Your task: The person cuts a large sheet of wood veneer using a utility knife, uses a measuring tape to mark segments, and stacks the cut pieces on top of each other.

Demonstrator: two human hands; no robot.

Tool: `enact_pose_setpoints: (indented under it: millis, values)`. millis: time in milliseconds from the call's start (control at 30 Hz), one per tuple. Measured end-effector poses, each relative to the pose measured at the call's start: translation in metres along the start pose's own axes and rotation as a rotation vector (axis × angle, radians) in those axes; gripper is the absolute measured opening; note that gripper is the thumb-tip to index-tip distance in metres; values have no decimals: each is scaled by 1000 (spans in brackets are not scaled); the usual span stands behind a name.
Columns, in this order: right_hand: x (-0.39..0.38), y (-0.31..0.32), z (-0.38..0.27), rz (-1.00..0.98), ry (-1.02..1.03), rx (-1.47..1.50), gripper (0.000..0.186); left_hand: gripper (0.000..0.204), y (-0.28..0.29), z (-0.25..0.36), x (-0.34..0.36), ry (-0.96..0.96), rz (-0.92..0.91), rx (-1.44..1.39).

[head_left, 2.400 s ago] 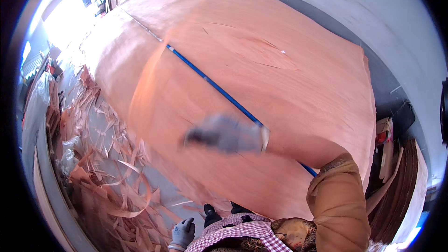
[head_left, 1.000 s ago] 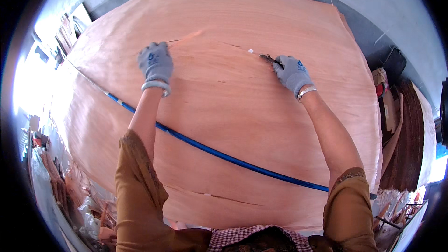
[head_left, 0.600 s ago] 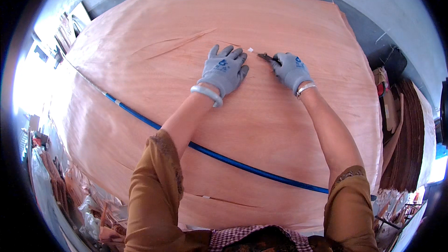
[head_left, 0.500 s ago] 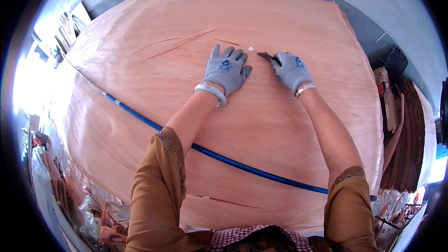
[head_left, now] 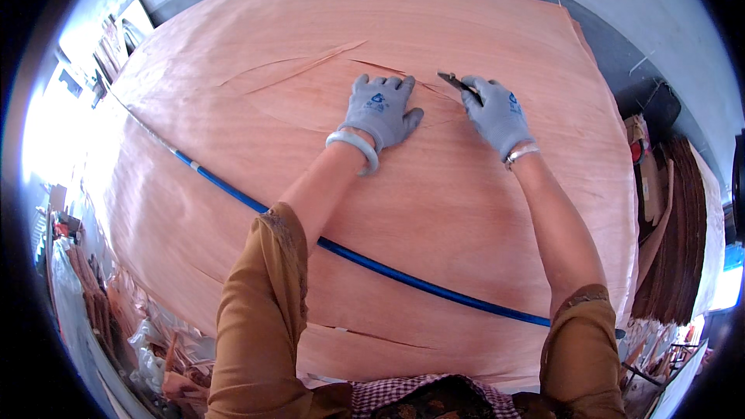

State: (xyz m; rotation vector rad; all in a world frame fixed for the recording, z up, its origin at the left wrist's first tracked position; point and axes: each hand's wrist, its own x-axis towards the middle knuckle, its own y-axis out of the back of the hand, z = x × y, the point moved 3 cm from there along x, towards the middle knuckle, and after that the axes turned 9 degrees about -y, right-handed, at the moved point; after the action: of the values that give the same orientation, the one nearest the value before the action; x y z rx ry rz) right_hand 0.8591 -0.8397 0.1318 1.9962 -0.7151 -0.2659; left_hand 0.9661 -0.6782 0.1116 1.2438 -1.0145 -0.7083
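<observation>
A large sheet of pinkish-brown wood veneer [head_left: 434, 209] spreads beneath both of my grey-gloved hands. My left hand [head_left: 380, 111] lies on it with thumb apart and fingers somewhat bent, holding nothing. Just beyond those fingertips runs a dark narrow split [head_left: 380, 67] in the veneer. My right hand [head_left: 497, 112] is closed round a dark utility knife [head_left: 459, 85], whose tip points up and to the left. The knife is to the right of the split; whether its tip touches the sheet I cannot tell. Further left, a long pointed tear [head_left: 306, 66] shows.
A long blue rod [head_left: 403, 275] lies slantwise across the sheet, passing under my forearms. Another split [head_left: 380, 335] crosses the near edge. Brown stacked sheets [head_left: 673, 233] hang or stand at the right. Veneer scraps and clear plastic [head_left: 147, 353] fill the lower left.
My right hand has drawn slightly right and tilted the knife up. The small white piece between my hands no longer shows. My left hand's fingers have bent and drawn closer together.
</observation>
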Motion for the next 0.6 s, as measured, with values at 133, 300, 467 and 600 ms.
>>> enact_pose_setpoints:
  millis: [133, 300, 467, 600]
  values:
    - [16, -10, 3, 41, 40, -242, 26, 47, -1, 1, 15, 36, 1, 4]
    - [11, -28, 7, 20, 152, -413, 27, 41, -3, 6, 25, 6, -160, 34]
    - [-1, -1, 15, -43, 123, -64, 31, 35, 14, -67, 16, 274, -60, 252]
    - [-30, 18, 42, -130, 97, 174, 34, 26, 14, -138, -33, 515, 200, 528]
